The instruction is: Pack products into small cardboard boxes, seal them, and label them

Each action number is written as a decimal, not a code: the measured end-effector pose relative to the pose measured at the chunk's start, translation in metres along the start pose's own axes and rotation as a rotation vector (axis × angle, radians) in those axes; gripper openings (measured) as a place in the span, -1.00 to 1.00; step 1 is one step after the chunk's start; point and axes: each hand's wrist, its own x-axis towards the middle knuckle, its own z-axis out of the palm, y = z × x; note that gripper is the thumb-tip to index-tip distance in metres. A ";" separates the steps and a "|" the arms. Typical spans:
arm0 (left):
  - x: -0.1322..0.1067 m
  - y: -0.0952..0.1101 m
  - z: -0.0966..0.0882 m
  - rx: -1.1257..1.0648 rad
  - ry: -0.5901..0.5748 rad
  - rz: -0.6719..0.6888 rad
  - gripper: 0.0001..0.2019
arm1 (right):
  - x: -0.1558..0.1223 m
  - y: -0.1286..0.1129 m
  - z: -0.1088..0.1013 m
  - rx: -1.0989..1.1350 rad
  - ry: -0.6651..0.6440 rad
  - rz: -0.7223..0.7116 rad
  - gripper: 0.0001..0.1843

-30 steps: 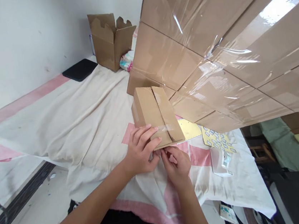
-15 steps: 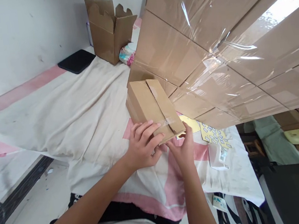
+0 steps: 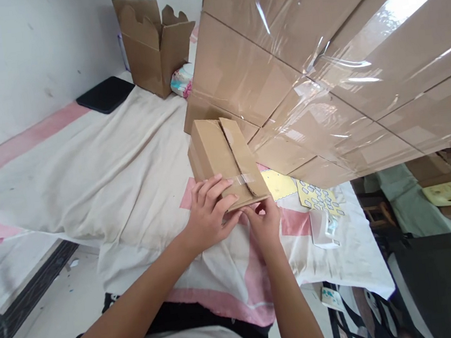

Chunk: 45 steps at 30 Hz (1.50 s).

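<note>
A small brown cardboard box [image 3: 217, 151] lies on the cloth-covered table, its top flaps meeting along a slightly raised seam. A short strip of clear tape [image 3: 244, 179] crosses that seam near the front end. My left hand [image 3: 210, 211] grips the box's near left corner, fingers curled over the top and thumb at the front face. At the near right corner my right hand [image 3: 263, 221] holds the front edge, thumb bent against the front and fingers partly hidden behind the box.
A large stack of film-wrapped cartons [image 3: 264, 78] rises right behind the box. An open carton [image 3: 145, 53], a black tablet-like slab [image 3: 106, 94] and a floral packet [image 3: 182, 80] stand farther back. Yellow sticker sheets [image 3: 319, 196] and a white dispenser-like object [image 3: 322, 228] lie to the right.
My right hand has shifted inward along the front edge, its thumb and fingers now closer together. My left hand stays on the near left corner. The whole view has shifted slightly.
</note>
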 end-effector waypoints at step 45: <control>-0.041 0.144 0.012 -0.484 -0.606 0.167 -0.85 | -0.193 0.013 -0.105 0.024 0.546 0.237 -0.66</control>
